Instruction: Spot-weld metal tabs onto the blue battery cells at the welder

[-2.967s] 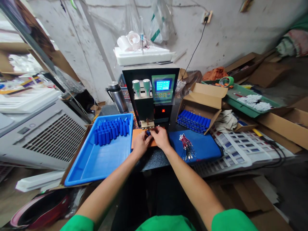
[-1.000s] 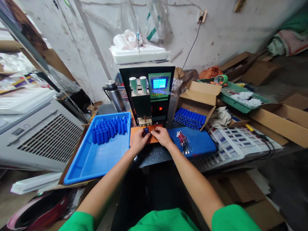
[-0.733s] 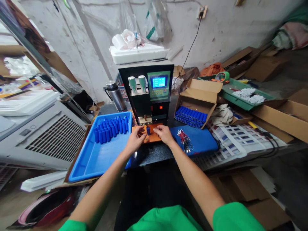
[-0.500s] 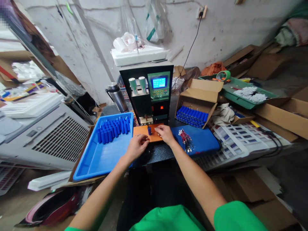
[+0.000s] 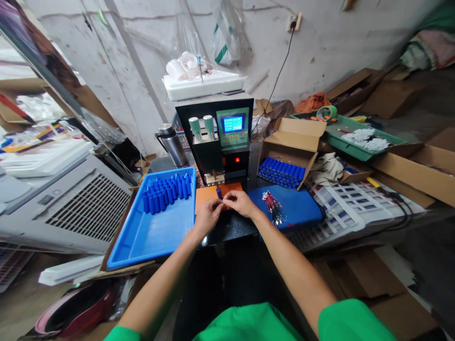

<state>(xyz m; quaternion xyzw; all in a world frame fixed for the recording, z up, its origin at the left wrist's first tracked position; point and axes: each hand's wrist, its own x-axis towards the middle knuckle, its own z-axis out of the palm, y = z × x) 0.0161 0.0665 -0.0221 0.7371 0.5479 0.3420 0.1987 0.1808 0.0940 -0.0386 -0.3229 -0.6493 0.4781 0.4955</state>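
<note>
A blue battery cell (image 5: 219, 193) is below the electrode tips of a black spot welder (image 5: 215, 161), over an orange mat (image 5: 204, 195). Just in front of the cell, my left hand (image 5: 209, 215) and my right hand (image 5: 241, 203) meet at their fingertips. Both hands are closed in a pinch; whatever lies between the fingers is too small to make out. The fingers partly cover the lower end of the cell. To the right, a bundle of red and black wire leads with white connectors (image 5: 273, 204) lies on a blue pad (image 5: 302, 206).
On the left, a blue tray (image 5: 149, 241) contains several upright blue cells (image 5: 167, 193). An open cardboard box (image 5: 298, 135) of blue cells stands at right. Behind are a steel flask (image 5: 173, 144) and a green tray (image 5: 355, 151) with white parts.
My right hand has moved left and toward me, and my left hand slightly right, so their fingertips now meet before the cell. The view has shifted slightly.
</note>
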